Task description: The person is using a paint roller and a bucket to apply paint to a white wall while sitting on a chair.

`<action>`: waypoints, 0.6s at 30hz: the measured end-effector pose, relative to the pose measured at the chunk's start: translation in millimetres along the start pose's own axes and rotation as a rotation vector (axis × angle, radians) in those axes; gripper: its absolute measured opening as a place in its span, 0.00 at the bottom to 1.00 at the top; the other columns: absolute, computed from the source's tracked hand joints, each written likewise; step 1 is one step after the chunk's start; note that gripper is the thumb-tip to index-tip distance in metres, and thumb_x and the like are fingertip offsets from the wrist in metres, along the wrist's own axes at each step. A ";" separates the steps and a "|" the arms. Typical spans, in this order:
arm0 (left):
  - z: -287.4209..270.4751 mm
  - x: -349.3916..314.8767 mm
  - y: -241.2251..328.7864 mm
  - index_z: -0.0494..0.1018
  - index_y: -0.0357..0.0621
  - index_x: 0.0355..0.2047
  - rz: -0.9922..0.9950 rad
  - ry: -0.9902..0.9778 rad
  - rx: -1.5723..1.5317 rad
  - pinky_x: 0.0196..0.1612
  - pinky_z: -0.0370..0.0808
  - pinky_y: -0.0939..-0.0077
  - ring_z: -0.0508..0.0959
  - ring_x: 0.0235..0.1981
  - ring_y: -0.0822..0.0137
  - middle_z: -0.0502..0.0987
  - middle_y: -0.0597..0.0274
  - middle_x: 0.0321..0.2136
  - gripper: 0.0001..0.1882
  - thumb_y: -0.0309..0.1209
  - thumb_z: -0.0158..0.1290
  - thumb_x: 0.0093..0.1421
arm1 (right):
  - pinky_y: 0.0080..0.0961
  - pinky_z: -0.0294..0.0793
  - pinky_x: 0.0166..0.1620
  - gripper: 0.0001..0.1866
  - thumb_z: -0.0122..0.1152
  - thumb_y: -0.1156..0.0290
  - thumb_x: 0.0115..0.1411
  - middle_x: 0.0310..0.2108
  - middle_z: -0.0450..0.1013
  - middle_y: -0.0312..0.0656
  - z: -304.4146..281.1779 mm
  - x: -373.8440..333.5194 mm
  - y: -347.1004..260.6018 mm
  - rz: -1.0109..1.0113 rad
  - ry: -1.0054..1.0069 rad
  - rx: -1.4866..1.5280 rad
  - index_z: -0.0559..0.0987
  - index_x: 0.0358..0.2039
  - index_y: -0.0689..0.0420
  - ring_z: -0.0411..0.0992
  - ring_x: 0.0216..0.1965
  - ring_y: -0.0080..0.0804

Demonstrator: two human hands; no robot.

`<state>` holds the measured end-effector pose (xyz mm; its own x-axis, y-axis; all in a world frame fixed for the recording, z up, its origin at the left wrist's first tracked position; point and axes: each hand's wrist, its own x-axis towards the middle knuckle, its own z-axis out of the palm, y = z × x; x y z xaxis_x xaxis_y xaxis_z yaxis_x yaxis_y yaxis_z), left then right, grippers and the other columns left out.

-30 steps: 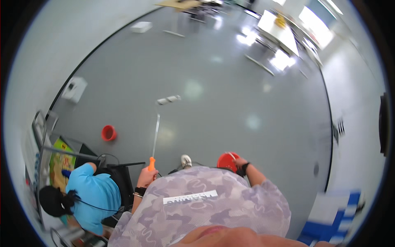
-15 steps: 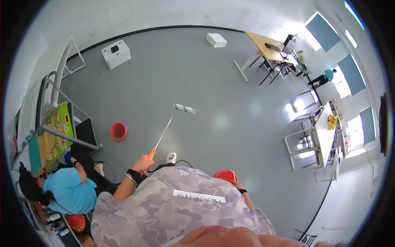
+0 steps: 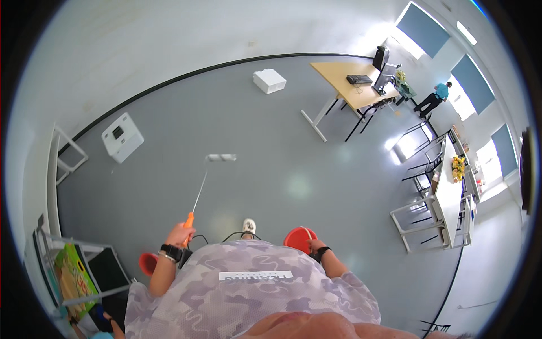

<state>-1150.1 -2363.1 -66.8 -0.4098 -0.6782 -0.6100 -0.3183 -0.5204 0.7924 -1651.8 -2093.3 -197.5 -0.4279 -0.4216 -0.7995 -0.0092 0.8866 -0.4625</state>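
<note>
Head view, fisheye, looking down. Grey floor [image 3: 282, 147] fills most of frame, white wall [image 3: 169, 39] w/ black baseboard curving along top. Wooden desk [image 3: 344, 85] w/ monitor + keyboard upper right, long white table [image 3: 449, 198] w/ chairs at right, another person in a blue top [image 3: 437, 96] far off by the windows. White box unit [image 3: 122, 137] on floor at left near wall, smaller white box [image 3: 269, 81] near top centre. Metal rack [image 3: 68, 271] w/ green-yellow package lower left.

Wearer's camo-pattern shirt [image 3: 248, 294] covers bottom centre; one shoe [image 3: 248, 227] shows just ahead of it.

Left hand [image 3: 179, 233]: forearm comes up from lower left, elbow bent, watch + bracelet on wrist, fingers wrapped tight on the orange handle of paint roller [image 3: 202, 189]. Thin metal shaft runs up and slightly right from the fist, roller head [image 3: 221, 158] at far end over the floor, well ahead of the body; can't tell if it touches the floor.

Right hand [image 3: 314, 245]: arm bent out to right side, black band on wrist, fingers closed on rim/handle area of red bucket [image 3: 299, 237], held low, just right of the shoe. Exact finger contact too small to tell.

Small red container [image 3: 148, 262] on floor just beside left elbow, partly hidden by arm.
</note>
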 end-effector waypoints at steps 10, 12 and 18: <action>-48.9 167.1 116.6 0.65 0.39 0.21 -0.160 0.162 -0.156 0.17 0.64 0.80 0.67 0.13 0.73 0.66 0.66 0.13 0.05 0.26 0.50 0.47 | 0.25 0.57 0.13 0.19 0.50 0.55 0.55 0.09 0.63 0.36 -61.3 165.2 -255.0 0.087 -0.019 -0.040 0.68 0.14 0.55 0.60 0.09 0.28; -68.2 210.6 143.8 0.65 0.39 0.21 -0.190 0.201 -0.122 0.17 0.64 0.80 0.67 0.13 0.73 0.66 0.66 0.13 0.06 0.27 0.50 0.47 | 0.24 0.57 0.12 0.19 0.50 0.54 0.55 0.10 0.63 0.36 -69.5 189.4 -309.8 0.126 -0.017 0.015 0.68 0.15 0.55 0.60 0.09 0.28; -122.6 373.4 278.3 0.64 0.39 0.21 -0.158 0.212 0.089 0.17 0.64 0.78 0.67 0.13 0.73 0.67 0.65 0.13 0.05 0.27 0.48 0.46 | 0.26 0.54 0.11 0.18 0.49 0.56 0.55 0.09 0.63 0.36 -102.5 274.2 -455.8 0.132 0.045 0.124 0.69 0.15 0.54 0.57 0.07 0.27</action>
<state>-1286.9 -2824.7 -73.7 -0.1637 -0.6909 -0.7042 -0.4421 -0.5867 0.6784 -1857.5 -2593.5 -166.5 -0.4578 -0.2916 -0.8399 0.1599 0.9023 -0.4004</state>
